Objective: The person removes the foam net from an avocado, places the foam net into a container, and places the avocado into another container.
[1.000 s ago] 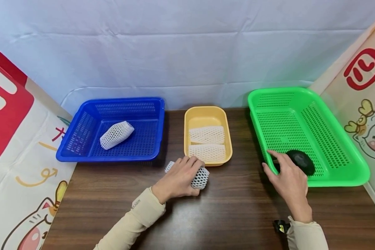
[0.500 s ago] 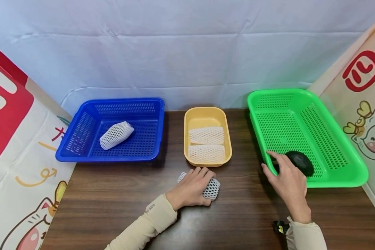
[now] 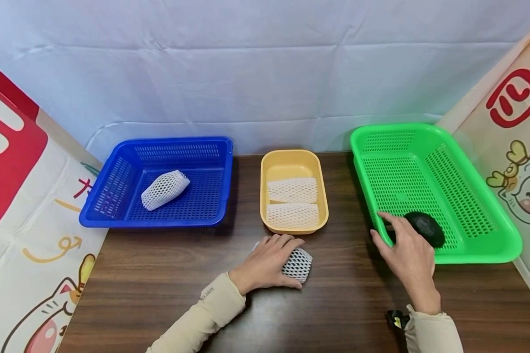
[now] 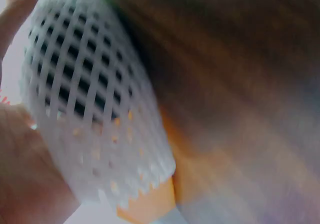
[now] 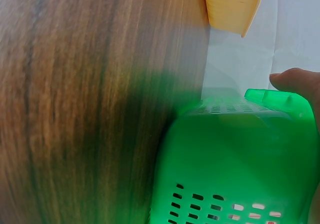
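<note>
My left hand [image 3: 267, 264] lies loosely over a white foam fruit net [image 3: 298, 265] on the table, thumb and fingers spread. In the left wrist view something dark shows through the upper mesh of that net [image 4: 82, 69], and its lower end hangs slack; a finger [image 4: 20, 14] stands apart from it. My right hand [image 3: 408, 257] rests at the left rim of the green basket [image 3: 481, 257], fingers extended. Beside it in the basket lies a dark oval fruit [image 3: 428, 230], like an avocado. Another dark shape shows partly hidden behind the right hand.
A yellow tray [image 3: 293, 156] with two flat white foam nets [image 3: 292, 215] stands in the middle. At left, the blue basket [image 3: 159, 224] holds a filled foam net [image 3: 165, 190]. A small black object [image 3: 397, 319] lies by the right sleeve.
My left hand has carried the netted thing right and towards me, then loosened, its thumb and fingers spreading and sliding slightly left off it. The right hand has kept its place.
</note>
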`<action>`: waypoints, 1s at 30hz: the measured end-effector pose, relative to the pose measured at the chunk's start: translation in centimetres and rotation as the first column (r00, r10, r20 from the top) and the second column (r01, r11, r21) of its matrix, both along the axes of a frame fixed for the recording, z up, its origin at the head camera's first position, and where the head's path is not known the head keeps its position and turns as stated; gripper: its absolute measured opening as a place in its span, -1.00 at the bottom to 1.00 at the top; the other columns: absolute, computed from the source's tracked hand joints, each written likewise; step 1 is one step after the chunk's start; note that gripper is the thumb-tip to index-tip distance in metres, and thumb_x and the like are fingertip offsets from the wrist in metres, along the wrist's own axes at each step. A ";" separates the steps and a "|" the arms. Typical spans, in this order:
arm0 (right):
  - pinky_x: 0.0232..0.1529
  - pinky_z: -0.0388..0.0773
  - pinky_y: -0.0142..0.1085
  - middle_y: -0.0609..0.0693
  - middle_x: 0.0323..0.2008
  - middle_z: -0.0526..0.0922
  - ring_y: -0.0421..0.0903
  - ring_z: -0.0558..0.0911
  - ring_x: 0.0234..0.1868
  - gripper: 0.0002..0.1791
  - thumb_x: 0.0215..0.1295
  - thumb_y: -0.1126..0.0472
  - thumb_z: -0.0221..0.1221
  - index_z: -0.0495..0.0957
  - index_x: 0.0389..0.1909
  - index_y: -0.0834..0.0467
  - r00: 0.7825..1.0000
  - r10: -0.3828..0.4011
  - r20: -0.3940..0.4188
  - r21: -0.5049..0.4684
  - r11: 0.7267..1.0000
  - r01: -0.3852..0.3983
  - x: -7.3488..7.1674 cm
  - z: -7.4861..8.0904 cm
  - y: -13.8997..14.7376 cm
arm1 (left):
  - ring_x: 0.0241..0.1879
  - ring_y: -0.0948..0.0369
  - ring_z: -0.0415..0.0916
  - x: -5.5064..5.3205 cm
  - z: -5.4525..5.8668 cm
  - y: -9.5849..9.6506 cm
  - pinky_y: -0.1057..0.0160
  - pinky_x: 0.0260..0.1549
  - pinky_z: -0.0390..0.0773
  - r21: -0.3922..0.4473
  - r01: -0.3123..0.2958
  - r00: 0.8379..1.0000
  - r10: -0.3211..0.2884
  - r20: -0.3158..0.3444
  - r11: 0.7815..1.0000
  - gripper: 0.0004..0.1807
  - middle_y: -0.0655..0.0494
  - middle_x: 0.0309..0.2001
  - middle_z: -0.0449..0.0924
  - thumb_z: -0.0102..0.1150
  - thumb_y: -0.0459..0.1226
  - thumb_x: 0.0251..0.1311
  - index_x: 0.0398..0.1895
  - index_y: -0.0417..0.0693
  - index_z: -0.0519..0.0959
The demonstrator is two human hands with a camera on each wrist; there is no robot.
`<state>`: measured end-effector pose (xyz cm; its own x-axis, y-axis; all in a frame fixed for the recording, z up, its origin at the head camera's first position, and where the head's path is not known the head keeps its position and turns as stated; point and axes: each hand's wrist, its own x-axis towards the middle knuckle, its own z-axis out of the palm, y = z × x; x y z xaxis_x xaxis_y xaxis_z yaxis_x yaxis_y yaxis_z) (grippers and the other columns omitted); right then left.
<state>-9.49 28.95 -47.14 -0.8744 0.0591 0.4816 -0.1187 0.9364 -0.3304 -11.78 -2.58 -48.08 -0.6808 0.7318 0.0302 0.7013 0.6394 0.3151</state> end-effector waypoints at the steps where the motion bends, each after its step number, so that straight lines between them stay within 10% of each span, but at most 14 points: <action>1: -0.74 0.13 -0.36 0.18 -0.06 0.69 0.03 0.57 -0.58 -0.46 0.05 0.17 0.42 0.59 0.13 0.07 1.000 0.000 0.000 0.000 1.000 0.000 0.0 0.0 0.0 | 0.16 0.18 0.40 0.0 0.2 -0.2 0.11 0.15 0.41 -0.006 0.002 1.000 -0.001 0.010 1.000 0.05 0.14 0.21 0.45 0.39 0.32 -0.13 0.42 0.05 0.29; 12: -0.76 0.10 -0.38 0.17 -0.09 0.70 0.02 0.57 -0.59 -0.45 0.04 0.19 0.43 0.60 0.12 0.07 1.000 0.011 -0.026 0.004 1.000 -0.011 -0.1 0.1 0.1 | 0.22 0.09 0.44 -0.5 1.5 -2.9 0.00 0.27 0.36 -0.150 -0.017 0.984 0.043 0.172 0.989 -0.18 0.11 0.26 0.51 0.38 0.16 0.04 0.37 0.09 0.40; 30: -0.70 0.28 -0.24 0.18 -0.03 0.68 0.14 0.64 -0.35 -0.43 0.03 0.14 0.44 0.60 0.14 0.06 1.000 0.022 -0.006 -0.041 0.999 -0.022 0.0 0.1 0.1 | 0.19 0.10 0.52 -0.4 -0.2 -3.8 0.04 0.15 0.45 -0.032 -0.007 0.994 0.011 0.111 0.999 -0.30 0.09 0.19 0.60 0.29 0.11 0.14 0.31 0.00 0.48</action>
<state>-9.52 29.06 -47.03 -0.8731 0.0597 0.4839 -0.1411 0.9191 -0.3680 -12.15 -6.42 -48.26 -0.6852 0.7250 -0.0694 0.6572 0.6565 0.3702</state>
